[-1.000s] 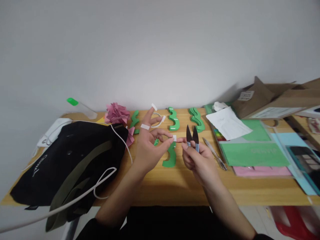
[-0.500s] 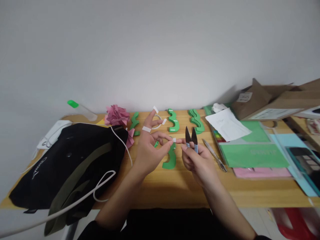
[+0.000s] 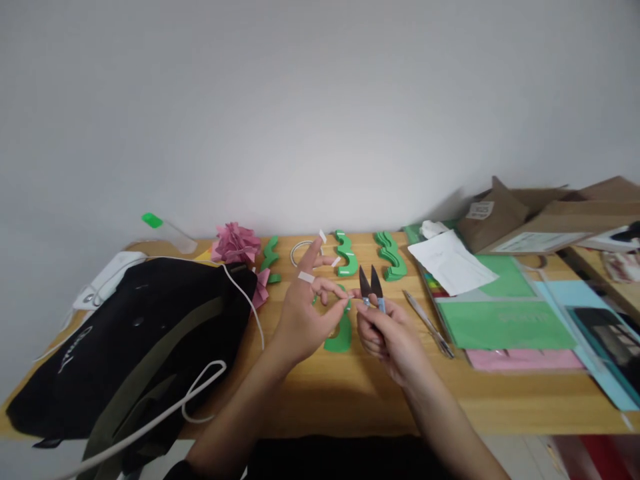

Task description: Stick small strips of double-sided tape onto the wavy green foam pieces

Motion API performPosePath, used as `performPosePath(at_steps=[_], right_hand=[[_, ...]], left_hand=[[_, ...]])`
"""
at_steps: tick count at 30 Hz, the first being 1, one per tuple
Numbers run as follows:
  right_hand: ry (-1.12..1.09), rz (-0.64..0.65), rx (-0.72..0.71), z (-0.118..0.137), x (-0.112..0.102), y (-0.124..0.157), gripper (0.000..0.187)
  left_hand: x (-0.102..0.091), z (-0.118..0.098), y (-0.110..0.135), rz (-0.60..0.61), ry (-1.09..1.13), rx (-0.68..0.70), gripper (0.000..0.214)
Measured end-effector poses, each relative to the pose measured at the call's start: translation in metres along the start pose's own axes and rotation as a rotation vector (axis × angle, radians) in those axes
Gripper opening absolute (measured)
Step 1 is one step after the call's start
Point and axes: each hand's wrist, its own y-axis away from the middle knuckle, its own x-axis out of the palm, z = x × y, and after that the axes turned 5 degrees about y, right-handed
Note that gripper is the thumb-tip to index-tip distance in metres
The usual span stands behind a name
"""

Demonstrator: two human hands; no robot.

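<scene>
My left hand (image 3: pixel 306 319) pinches a small white strip (image 3: pixel 351 297), probably tape, between thumb and index finger. More white strips (image 3: pixel 307 277) cling to its other fingers. My right hand (image 3: pixel 395 340) grips a pair of thread snips (image 3: pixel 371 287), dark blades upward and spread apart; its index fingertip meets the white strip. Below the fingertips a wavy green paper piece (image 3: pixel 339 339) lies on the table, partly covered. Beyond are another green piece with white strips on it (image 3: pixel 345 255), a green stack (image 3: pixel 391 257) and further green pieces (image 3: pixel 271 259). A white ring (image 3: pixel 299 254) shows behind my left hand.
A black bag (image 3: pixel 165 333) with a white cable covers the left side, near a pink paper flower (image 3: pixel 236 242). To the right lie a pen (image 3: pixel 427 323), green paper packs (image 3: pixel 505 323), a white sheet (image 3: pixel 453 262), a phone-like device (image 3: pixel 610 340) and a cardboard box (image 3: pixel 540 217).
The view has tilted up slightly, so everything sits lower. The white strip between my fingertips now appears thinner, as if turned. My right hand and the snips have come closer to my left hand.
</scene>
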Motion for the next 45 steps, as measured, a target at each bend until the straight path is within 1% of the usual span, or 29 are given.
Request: performPosePath(at_steps=[2,4,7,9,11,13,20,27,33,36,42,45], right_hand=[[0.005,0.003,-0.019,-0.001,-0.001,-0.001,0.057],[0.023,0.017,-0.056,-0.003,-0.004,-0.002,0.058],[0.083,0.035,-0.159,-0.007,-0.007,-0.004,0.056],[0.152,0.007,-0.223,-0.009,-0.008,-0.004,0.058],[0.232,-0.031,-0.253,-0.01,-0.007,-0.003,0.056],[0.297,-0.04,-0.264,-0.01,-0.006,-0.001,0.053],[0.343,0.0,-0.301,-0.003,-0.003,0.006,0.049],[0.331,-0.026,-0.319,-0.002,-0.002,0.004,0.045],[0.321,-0.069,-0.325,-0.003,-0.006,0.002,0.044],[0.325,-0.07,-0.342,-0.004,-0.007,0.003,0.044],[0.391,-0.053,-0.376,-0.001,-0.004,0.004,0.041],[0.393,-0.049,-0.372,0.0,-0.003,0.003,0.041]], left_hand=[[0.0,-0.004,-0.001,0.01,0.065,-0.046,0.092],[0.0,-0.009,-0.004,-0.016,0.143,-0.097,0.092],[-0.003,-0.016,-0.012,-0.107,0.334,-0.197,0.09],[-0.005,-0.021,-0.017,-0.176,0.484,-0.277,0.091],[-0.007,-0.023,-0.022,-0.229,0.583,-0.348,0.092],[-0.008,-0.024,-0.024,-0.26,0.632,-0.396,0.09],[-0.004,-0.023,-0.022,-0.275,0.659,-0.432,0.092],[-0.002,-0.023,-0.021,-0.301,0.661,-0.413,0.088],[-0.003,-0.024,-0.021,-0.319,0.679,-0.417,0.083],[-0.003,-0.026,-0.021,-0.319,0.69,-0.44,0.082],[0.001,-0.026,-0.02,-0.295,0.689,-0.529,0.086],[0.001,-0.026,-0.019,-0.287,0.674,-0.536,0.086]])
